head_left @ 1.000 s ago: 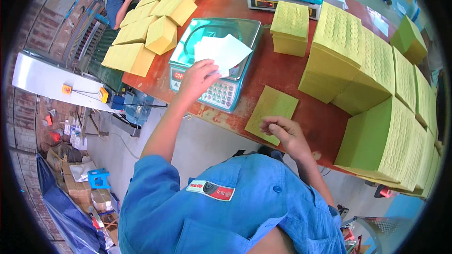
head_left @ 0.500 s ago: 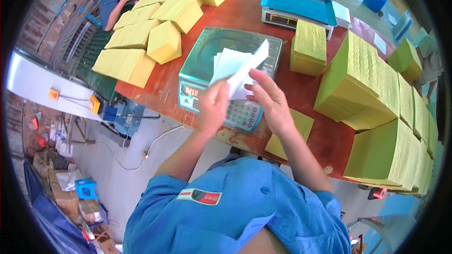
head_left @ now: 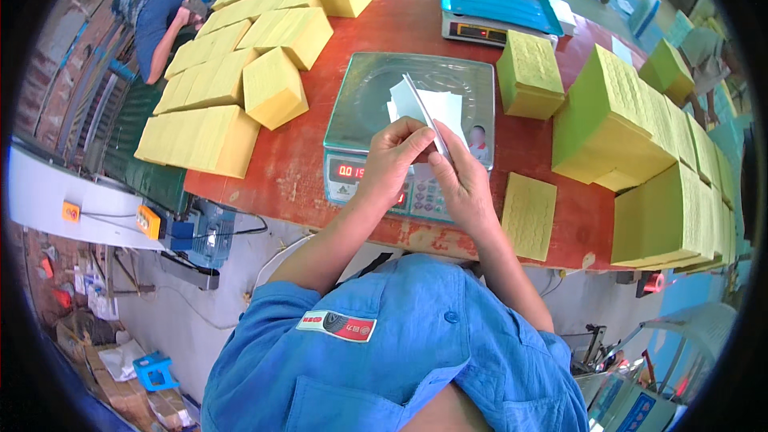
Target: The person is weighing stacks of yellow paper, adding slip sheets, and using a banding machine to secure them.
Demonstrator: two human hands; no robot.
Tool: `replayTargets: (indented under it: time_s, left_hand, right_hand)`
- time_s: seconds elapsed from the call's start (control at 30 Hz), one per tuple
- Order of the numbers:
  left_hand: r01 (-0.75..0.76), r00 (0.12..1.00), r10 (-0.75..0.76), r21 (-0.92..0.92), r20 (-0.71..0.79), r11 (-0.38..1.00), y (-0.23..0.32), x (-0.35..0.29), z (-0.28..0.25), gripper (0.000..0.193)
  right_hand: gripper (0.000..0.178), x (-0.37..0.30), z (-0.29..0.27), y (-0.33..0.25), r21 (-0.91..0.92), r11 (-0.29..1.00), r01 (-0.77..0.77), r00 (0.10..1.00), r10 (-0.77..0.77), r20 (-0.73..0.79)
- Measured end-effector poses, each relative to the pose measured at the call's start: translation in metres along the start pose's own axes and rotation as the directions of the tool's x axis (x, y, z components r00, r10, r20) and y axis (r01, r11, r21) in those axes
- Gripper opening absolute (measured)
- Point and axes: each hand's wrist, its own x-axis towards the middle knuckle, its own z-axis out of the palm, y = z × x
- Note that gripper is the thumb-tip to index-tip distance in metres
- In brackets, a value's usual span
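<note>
White sheets (head_left: 425, 110) lifted, other sheets (head_left: 448, 106) left on the scale (head_left: 366, 90).
Left hand (head_left: 396, 154) and right hand (head_left: 465, 186) both pinch the lifted ones.

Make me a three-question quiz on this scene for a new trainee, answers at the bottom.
1. What do the left hand and the right hand hold together?
2. True or false: the blue tray lies farther off than the scale beneath the hands.
3. On which side of that scale does the single flat yellow piece lie, beside the right forearm?
A) Left
B) Right
C) On top of it

Key
1: White paper, held up nearly edge-on.
2: True.
3: B.
</note>
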Motion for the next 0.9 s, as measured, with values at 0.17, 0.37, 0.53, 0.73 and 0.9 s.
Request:
replayTargets:
  time_s: [0.17,0.37,0.53,0.73,0.9]
  left_hand:
    - [0.044,0.998,-0.044,-0.01,0.054,0.999,0.001,0.006,0.003,0.019]
    - [0.102,0.994,-0.103,-0.043,-0.033,0.994,-0.02,0.016,-0.01,0.011]
    - [0.104,0.993,-0.1,0.057,-0.067,0.993,-0.021,0.02,-0.003,0.013]
    - [0.133,0.988,-0.123,0.11,-0.092,0.985,-0.023,0.024,-0.003,0.015]
    - [0.126,0.989,-0.116,0.115,-0.093,0.985,-0.017,0.021,0.006,0.019]
  right_hand:
    - [0.048,-0.001,-0.002,0.001,0.143,0.988,-0.058,0.998,0.063,-0.029]
    - [0.039,0.015,-0.023,0.017,0.002,0.98,-0.199,0.972,0.198,-0.127]
    - [0.035,0.028,-0.031,0.022,-0.202,0.957,-0.21,0.966,0.171,-0.195]
    - [0.025,0.023,-0.025,0.026,-0.527,0.836,0.155,0.937,-0.294,-0.191]
    - [0.02,0.022,-0.021,0.026,-0.08,0.984,-0.158,0.979,0.146,-0.141]
